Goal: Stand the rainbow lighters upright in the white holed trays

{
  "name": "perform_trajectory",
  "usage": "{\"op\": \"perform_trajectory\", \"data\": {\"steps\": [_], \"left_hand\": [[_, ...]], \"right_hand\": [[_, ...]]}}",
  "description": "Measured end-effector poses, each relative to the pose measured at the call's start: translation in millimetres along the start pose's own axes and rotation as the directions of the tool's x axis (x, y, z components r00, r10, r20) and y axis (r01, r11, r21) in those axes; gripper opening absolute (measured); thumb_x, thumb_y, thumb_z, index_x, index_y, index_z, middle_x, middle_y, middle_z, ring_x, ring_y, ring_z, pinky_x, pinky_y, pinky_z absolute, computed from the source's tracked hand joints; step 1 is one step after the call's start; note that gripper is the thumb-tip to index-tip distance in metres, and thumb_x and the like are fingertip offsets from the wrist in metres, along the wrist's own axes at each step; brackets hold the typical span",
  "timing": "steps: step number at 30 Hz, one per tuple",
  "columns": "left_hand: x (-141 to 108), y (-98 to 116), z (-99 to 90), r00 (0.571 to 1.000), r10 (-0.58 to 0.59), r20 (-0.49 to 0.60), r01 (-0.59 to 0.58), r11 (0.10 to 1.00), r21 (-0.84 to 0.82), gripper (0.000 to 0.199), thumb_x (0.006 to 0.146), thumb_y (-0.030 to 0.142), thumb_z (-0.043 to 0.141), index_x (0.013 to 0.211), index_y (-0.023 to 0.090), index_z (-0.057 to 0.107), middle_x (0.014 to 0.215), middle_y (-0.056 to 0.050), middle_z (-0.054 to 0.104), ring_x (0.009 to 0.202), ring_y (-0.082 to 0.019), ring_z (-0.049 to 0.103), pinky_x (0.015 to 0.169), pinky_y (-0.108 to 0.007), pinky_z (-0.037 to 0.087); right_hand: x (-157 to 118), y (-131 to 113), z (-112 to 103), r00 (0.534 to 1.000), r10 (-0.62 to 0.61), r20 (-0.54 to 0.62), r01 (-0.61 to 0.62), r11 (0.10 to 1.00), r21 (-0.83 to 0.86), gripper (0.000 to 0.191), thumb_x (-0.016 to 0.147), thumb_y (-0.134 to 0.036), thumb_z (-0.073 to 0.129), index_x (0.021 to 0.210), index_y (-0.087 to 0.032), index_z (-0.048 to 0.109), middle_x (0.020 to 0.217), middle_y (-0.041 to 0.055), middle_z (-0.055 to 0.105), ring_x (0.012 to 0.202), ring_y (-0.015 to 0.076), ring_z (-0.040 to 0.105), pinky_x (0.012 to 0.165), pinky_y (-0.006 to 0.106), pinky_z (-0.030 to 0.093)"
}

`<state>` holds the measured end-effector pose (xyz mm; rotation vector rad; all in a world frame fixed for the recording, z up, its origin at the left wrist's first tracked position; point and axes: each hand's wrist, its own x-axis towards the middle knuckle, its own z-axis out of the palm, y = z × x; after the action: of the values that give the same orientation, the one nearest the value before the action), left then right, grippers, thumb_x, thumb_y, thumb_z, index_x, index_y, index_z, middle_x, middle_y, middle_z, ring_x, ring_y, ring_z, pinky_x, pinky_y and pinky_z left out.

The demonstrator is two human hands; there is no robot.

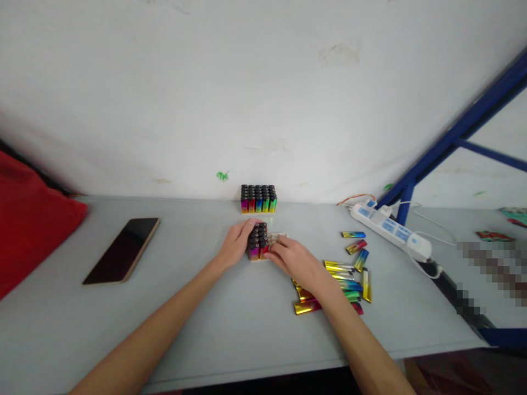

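Two rows of upright lighters (pixel 254 252) with black tops and purple and red shiny bodies stand in a pale tray (pixel 276 237), whose right part shows bare slots. My left hand (pixel 236 243) is curled against the left and back of these rows, steadying them; its fingertips are partly hidden. At the front of the red row, my right hand (pixel 296 262) has its fingers closed on a red lighter (pixel 264 252). Loose gold, blue, red and green lighters (pixel 308 307) lie in a pile under and beside my right forearm.
Behind, near the wall, stands a filled block of colourful lighters (pixel 258 206). A phone or tablet (pixel 123 249) lies at left, near a red cloth or bag (pixel 33 219). At right are a white power strip (pixel 391 230) with cables and a blue metal frame (pixel 436 159).
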<state>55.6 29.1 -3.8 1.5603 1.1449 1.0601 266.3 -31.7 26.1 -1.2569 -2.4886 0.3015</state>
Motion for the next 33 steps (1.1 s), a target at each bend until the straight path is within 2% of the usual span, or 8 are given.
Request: {"op": "perform_trajectory", "data": {"steps": [3, 6, 9, 13, 18, 23, 29, 33], "left_hand": [[0, 0, -2.7, 0.997, 0.053, 0.048, -0.048, 0.994, -0.101, 0.075, 0.096, 0.084, 0.056, 0.12, 0.017, 0.081, 0.118, -0.013, 0.084, 0.115, -0.033, 0.076, 0.108, -0.043, 0.058], [2, -1, -4.7, 0.995, 0.062, 0.074, -0.053, 0.991, -0.121, 0.069, 0.09, 0.079, 0.07, 0.12, 0.018, 0.082, 0.119, -0.013, 0.084, 0.114, -0.034, 0.076, 0.107, -0.045, 0.058], [5, -2, -3.9, 0.996, 0.038, 0.083, -0.027, 0.992, -0.124, 0.063, 0.086, 0.074, 0.076, 0.116, 0.019, 0.083, 0.118, -0.012, 0.085, 0.112, -0.035, 0.077, 0.105, -0.046, 0.058], [9, -1, -0.8, 0.993, -0.002, 0.121, 0.025, 0.981, -0.194, 0.058, 0.083, 0.072, 0.078, 0.106, 0.018, 0.083, 0.109, -0.012, 0.086, 0.109, -0.034, 0.077, 0.103, -0.044, 0.059], [11, 0, -0.3, 0.991, -0.008, 0.13, 0.041, 0.967, -0.252, 0.054, 0.081, 0.069, 0.081, 0.099, 0.018, 0.08, 0.104, -0.011, 0.086, 0.101, -0.031, 0.078, 0.097, -0.041, 0.061], [9, 1, 1.1, 0.994, 0.018, 0.108, 0.012, 0.963, -0.269, 0.047, 0.083, 0.064, 0.079, 0.095, 0.019, 0.076, 0.097, -0.008, 0.084, 0.092, -0.027, 0.076, 0.091, -0.037, 0.061], [8, 2, 2.9, 0.995, -0.002, 0.099, 0.033, 0.951, -0.308, 0.042, 0.084, 0.061, 0.077, 0.094, 0.02, 0.071, 0.092, -0.005, 0.079, 0.085, -0.023, 0.073, 0.08, -0.033, 0.06], [8, 4, -3.6, 0.991, -0.015, 0.132, 0.057, 0.944, -0.326, 0.041, 0.082, 0.06, 0.077, 0.091, 0.02, 0.068, 0.084, -0.004, 0.077, 0.078, -0.022, 0.071, 0.074, -0.032, 0.059]], "right_hand": [[-1, -1, -4, 1.0, 0.013, 0.004, -0.013, 0.999, 0.044, 0.021, 0.111, -0.035, 0.065, 0.101, -0.018, 0.075, 0.099, 0.0083, 0.076, 0.088, 0.0229, 0.073, 0.083, 0.034, 0.056], [-10, 15, -21, 0.971, 0.129, -0.201, -0.107, 0.988, 0.115, 0.03, 0.115, -0.04, 0.056, 0.1, -0.02, 0.074, 0.091, 0.0066, 0.075, 0.08, 0.0213, 0.068, 0.079, 0.034, 0.053], [-32, 60, -45, 0.83, 0.296, -0.472, -0.286, 0.954, 0.095, 0.037, 0.114, -0.042, 0.049, 0.098, -0.021, 0.073, 0.087, 0.0107, 0.073, 0.079, 0.0241, 0.067, 0.079, 0.038, 0.055], [-74, 143, -71, 0.74, 0.411, -0.533, -0.481, 0.877, 0.01, 0.026, 0.101, -0.035, 0.057, 0.109, -0.018, 0.075, 0.103, 0.0173, 0.078, 0.091, 0.032, 0.074, 0.091, 0.051, 0.061], [-109, 203, -80, 0.867, 0.413, -0.278, -0.451, 0.888, -0.087, 0.025, 0.086, -0.02, 0.064, 0.105, -0.02, 0.081, 0.12, 0.0174, 0.082, 0.117, 0.0361, 0.076, 0.11, 0.056, 0.058], [-111, 203, -75, 0.891, 0.417, -0.179, -0.433, 0.899, -0.062, 0.011, 0.09, -0.03, 0.072, 0.092, -0.022, 0.08, 0.101, 0.0132, 0.083, 0.096, 0.0322, 0.079, 0.094, 0.049, 0.064], [-78, 168, -61, 0.808, 0.439, -0.392, -0.337, 0.891, 0.304, 0.035, 0.091, -0.055, 0.076, 0.101, -0.021, 0.08, 0.101, 0.0112, 0.076, 0.083, 0.025, 0.074, 0.082, 0.042, 0.062], [-33, 124, -50, 0.725, 0.576, -0.379, -0.104, 0.635, 0.766, 0.045, 0.079, -0.055, 0.09, 0.109, -0.023, 0.08, 0.095, 0.0038, 0.074, 0.076, 0.0185, 0.068, 0.078, 0.036, 0.058]]}}
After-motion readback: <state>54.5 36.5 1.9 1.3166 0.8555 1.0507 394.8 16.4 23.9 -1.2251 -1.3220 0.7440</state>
